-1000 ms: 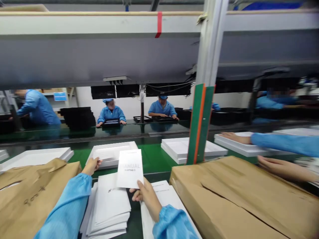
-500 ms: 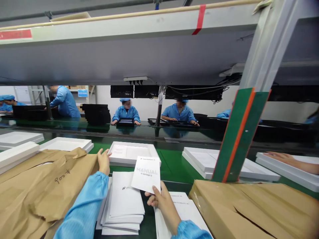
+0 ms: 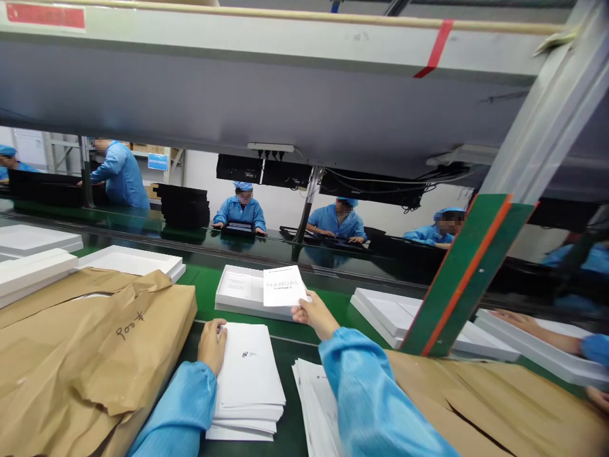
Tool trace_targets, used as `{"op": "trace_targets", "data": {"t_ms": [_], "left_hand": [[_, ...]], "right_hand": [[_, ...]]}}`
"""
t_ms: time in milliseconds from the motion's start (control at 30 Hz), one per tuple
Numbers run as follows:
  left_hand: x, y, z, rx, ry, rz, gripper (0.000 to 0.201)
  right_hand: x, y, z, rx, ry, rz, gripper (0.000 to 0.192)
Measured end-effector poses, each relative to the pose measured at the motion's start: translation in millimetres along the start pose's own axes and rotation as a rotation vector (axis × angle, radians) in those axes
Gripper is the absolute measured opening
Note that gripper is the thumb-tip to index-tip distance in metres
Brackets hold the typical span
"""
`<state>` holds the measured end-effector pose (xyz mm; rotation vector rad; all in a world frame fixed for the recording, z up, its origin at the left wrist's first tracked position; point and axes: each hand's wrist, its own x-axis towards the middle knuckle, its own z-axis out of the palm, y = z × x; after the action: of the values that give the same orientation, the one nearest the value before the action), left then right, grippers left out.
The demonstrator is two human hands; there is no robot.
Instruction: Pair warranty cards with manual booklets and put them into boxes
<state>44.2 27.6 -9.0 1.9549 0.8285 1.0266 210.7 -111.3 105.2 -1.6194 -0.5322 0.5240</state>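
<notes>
Right hand (image 3: 313, 313): pinched on near edge of manual (image 3: 283, 287), held over open white box (image 3: 240, 290) on the far belt; I judge it light, thin, floppy, best gripped at an edge; left hand (image 3: 212, 343): flat, fingers loose, on near stack (image 3: 248, 374).

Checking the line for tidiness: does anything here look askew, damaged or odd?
The brown paper wrapping at the left is crumpled and torn open, and the wrapped parcel at the right is split along a seam. The booklet stack under the left hand is slightly fanned. Nothing is spilled.
</notes>
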Motion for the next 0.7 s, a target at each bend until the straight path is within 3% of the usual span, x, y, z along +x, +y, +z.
{"op": "trace_targets", "data": {"t_ms": [167, 333, 533, 700], "left_hand": [[-1, -2, 1.3, -0.005, 0.01, 0.007, 0.019], [0, -7, 3.3, 0.01, 0.01, 0.017, 0.019], [-1, -5, 1.9, -0.004, 0.022, 0.004, 0.016], [-1, 1, -2.1, 0.016, 0.017, -0.026, 0.019]], "right_hand": [[42, 9, 14, -0.001, 0.048, 0.096, 0.023], [50, 27, 9, 0.023, 0.065, 0.073, 0.026], [34, 17, -1, -0.059, 0.102, -0.043, 0.031], [-13, 21, 1, -0.256, 0.034, -0.171, 0.026]]}}
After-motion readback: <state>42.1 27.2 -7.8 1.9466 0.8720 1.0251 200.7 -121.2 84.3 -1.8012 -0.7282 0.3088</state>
